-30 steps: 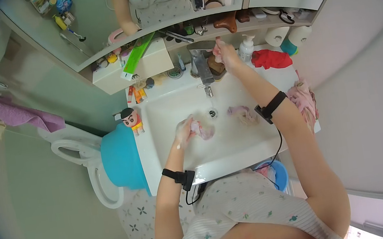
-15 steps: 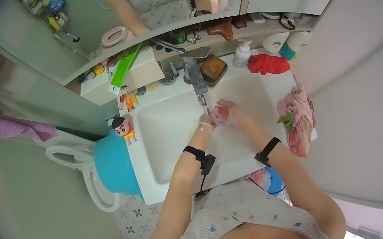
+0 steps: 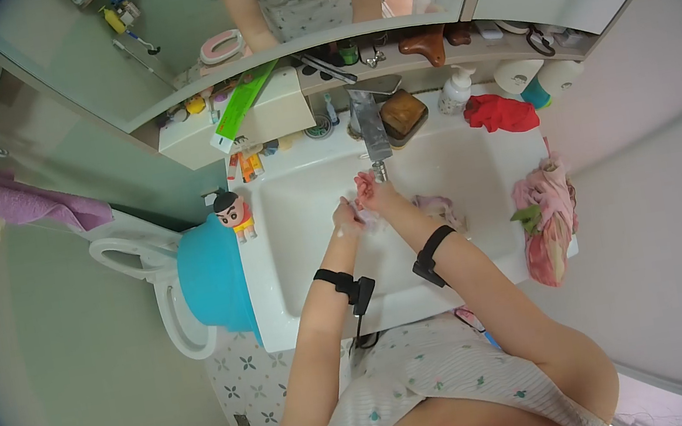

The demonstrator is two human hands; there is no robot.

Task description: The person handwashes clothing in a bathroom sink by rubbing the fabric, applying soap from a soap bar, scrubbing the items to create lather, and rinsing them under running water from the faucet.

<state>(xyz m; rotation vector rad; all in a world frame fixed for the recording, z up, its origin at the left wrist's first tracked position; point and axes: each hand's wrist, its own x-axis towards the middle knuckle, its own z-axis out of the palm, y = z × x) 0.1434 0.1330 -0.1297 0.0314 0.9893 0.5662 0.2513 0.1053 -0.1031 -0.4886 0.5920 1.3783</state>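
My left hand (image 3: 348, 215) is low over the white sink (image 3: 307, 280), fingers curled beside a small pale lilac patch that could be wet cloth or suds. Close by on its right, my right hand (image 3: 373, 191) is just below the end of the faucet (image 3: 370, 125), its fingers bent and bunched. What either hand holds is too small to make out. A wet, pale lilac-grey cloth (image 3: 439, 209) lies in the basin, partly hidden by my right forearm. White suds show on my left wrist.
A brown soap block (image 3: 404, 114), a pump bottle (image 3: 455, 90) and a red cloth (image 3: 502, 113) sit along the sink's back edge. Pink cloths (image 3: 546, 217) lie on the right rim. A toy figure (image 3: 234, 215) stands at the left rim, above a blue tub (image 3: 214, 276).
My right hand has moved left and up to the faucet's end, its fingers now more bent. My left hand has shifted left. The lilac-grey cloth now shows in the basin. The view has shifted slightly.
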